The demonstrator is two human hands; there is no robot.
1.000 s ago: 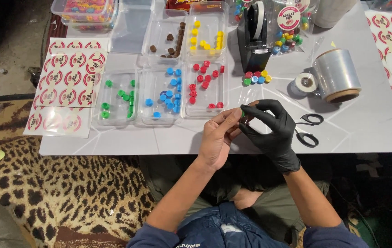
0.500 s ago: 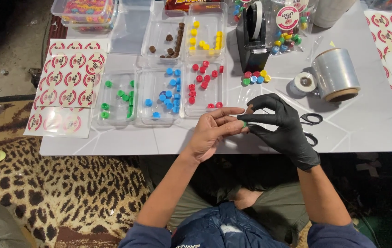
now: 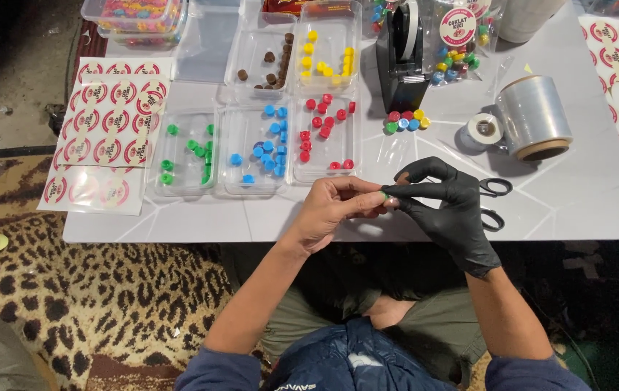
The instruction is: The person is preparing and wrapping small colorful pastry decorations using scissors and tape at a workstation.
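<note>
Left hand (image 3: pixel 331 210) bare, forearm angled up from lower left, fingers (image 3: pixel 367 205) curled inward and pinched together, right hand (image 3: pixel 443 210) in black glove, forearm rising from lower right, gloved fingers (image 3: pixel 407 192) extended leftward, fingertips of both hands touching.

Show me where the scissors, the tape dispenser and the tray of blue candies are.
scissors (image 3: pixel 496 190): head view, on the upper black handle loop.
tape dispenser (image 3: pixel 400 69): head view, on its black body.
tray of blue candies (image 3: pixel 235 181): head view, on a bare part of its clear floor.
</note>
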